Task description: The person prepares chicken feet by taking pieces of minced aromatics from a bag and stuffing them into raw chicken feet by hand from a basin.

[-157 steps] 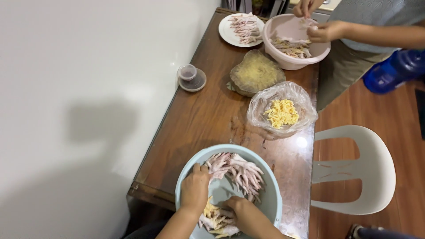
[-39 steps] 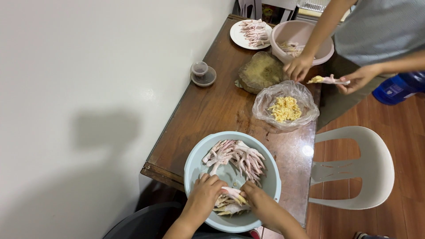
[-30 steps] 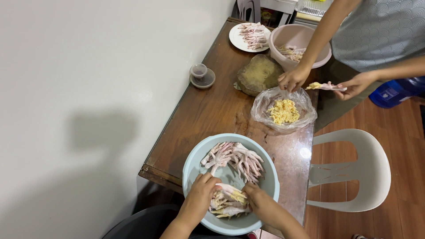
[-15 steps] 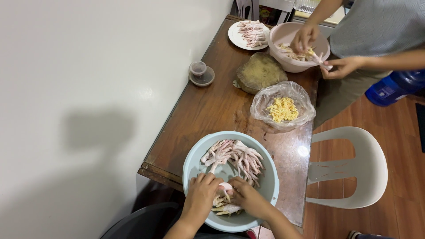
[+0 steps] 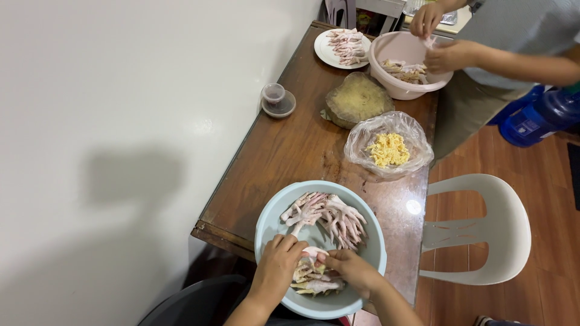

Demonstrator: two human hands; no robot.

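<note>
Chicken feet (image 5: 315,279) coated in yellow lie at the near side of your pale blue basin (image 5: 269,211), on the wooden table (image 5: 284,157). Your left hand (image 5: 279,270) and right hand (image 5: 350,270) both close on one foot between them, its long axis running left to right; the uncoated pile (image 5: 329,216) lies just beyond your fingers.

Two bare hands (image 5: 314,274), bare forearms, no sleeves, rings or gloves visible

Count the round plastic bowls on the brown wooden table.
2. The light blue round plastic bowl sits at the near end under the person's left hand and right hand; the pink round plastic bowl sits at the far end.
</note>
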